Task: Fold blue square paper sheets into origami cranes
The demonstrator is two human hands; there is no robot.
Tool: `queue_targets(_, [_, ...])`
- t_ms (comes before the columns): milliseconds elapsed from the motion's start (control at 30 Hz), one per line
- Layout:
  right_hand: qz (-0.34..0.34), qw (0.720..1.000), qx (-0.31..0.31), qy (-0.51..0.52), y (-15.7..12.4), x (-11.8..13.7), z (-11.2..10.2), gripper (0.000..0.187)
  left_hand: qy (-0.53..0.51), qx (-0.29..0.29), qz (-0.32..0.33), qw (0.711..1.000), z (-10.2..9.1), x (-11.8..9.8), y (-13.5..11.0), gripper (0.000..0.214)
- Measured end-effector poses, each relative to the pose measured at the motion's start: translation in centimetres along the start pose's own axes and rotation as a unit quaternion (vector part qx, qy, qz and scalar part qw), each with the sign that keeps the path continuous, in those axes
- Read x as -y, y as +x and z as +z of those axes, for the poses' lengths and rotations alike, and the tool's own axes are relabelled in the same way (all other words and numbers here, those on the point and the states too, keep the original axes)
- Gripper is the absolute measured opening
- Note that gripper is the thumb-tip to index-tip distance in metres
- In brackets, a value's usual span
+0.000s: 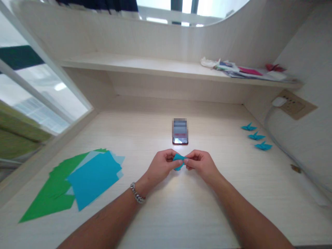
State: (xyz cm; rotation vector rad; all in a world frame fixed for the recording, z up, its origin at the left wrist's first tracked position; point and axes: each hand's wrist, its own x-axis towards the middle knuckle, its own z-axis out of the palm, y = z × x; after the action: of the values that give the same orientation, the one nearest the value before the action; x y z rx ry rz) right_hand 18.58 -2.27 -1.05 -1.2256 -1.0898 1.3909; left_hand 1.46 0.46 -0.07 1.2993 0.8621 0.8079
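Observation:
A small folded piece of blue paper [178, 161] is pinched between both my hands above the middle of the pale wooden desk [181, 207]. My left hand [162, 165], with a metal bracelet on its wrist, grips the paper's left side with closed fingers. My right hand [201, 164] pinches its right side. A phone [180, 131] lies on the desk just beyond my hands.
A loose stack of blue and green paper sheets [85, 180] lies at the left. Three finished blue paper figures [256, 136] sit in a row at the right. A shelf [155, 65] above holds papers [238, 71]. A wall socket [292, 103] with a cable is at the right.

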Motion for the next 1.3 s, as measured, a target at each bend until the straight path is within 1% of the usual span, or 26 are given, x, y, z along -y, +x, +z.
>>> queue_targets(167, [0.016,0.999,-0.01,0.044,-0.2,0.2,0.0,0.02,-0.014,0.003,0.0,1.0,-0.1,-0.4,-0.1,0.009])
queue_targets(300, [0.021,0.996,-0.015,0.08,-0.3,0.3,0.2,0.019,-0.053,0.006,-0.002,0.999,-0.2,-0.1,0.0,0.01])
queue_targets(500, [0.045,0.993,0.0,0.109,-0.4,0.6,0.0,0.019,-0.08,-0.002,-0.009,0.997,-0.1,0.3,0.0,0.009])
queue_targets(733, [0.046,0.992,-0.038,0.113,-0.4,0.6,0.3,0.018,-0.088,-0.003,-0.005,0.996,0.0,0.4,0.0,0.007])
queue_targets(933, [0.054,0.993,-0.017,0.101,-0.2,0.1,0.3,0.018,-0.043,0.003,-0.018,0.999,-0.1,0.3,0.1,0.01])
queue_targets(1067, [0.032,0.996,-0.013,0.079,-0.1,-0.3,0.3,0.016,-0.01,0.001,-0.016,1.0,0.1,0.1,0.0,0.014])
queue_targets(1200, [0.006,0.999,-0.023,0.047,-0.1,-0.3,0.5,0.012,0.003,-0.01,-0.005,1.0,0.3,0.0,0.0,0.013])
queue_targets(1300, [0.017,0.998,-0.032,0.06,-0.3,0.0,0.6,0.012,-0.01,-0.015,-0.002,1.0,0.3,0.0,0.0,0.012])
